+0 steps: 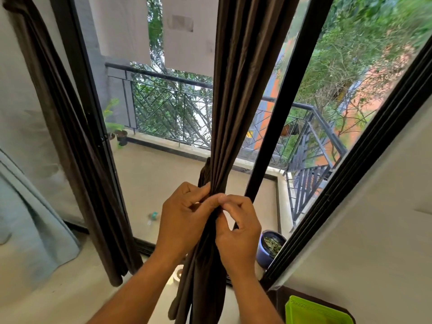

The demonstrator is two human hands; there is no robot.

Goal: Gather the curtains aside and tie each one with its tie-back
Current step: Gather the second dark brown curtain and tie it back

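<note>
head view: both hands met at the waist of the middle curtain, a dark brown cloth bunched into narrow vertical pleats and hanging in front of the black window frame. left hand had its fingers curled into the folds, pinching the bundle. right hand pinched at the same spot, thumb against the left thumb; whether it held the tie-back or only cloth could not be told. a dark strip stood up behind the bundle just above the hands, likely the tie-back.

risk, as judged: the cloth looked smooth and slippery, so pleats could slide out of a loose pinch and the bundle fan open before the knot closed.

second curtain, same brown, hung slack at the left frame, untied. blue pot sat low by the right hand.
</note>
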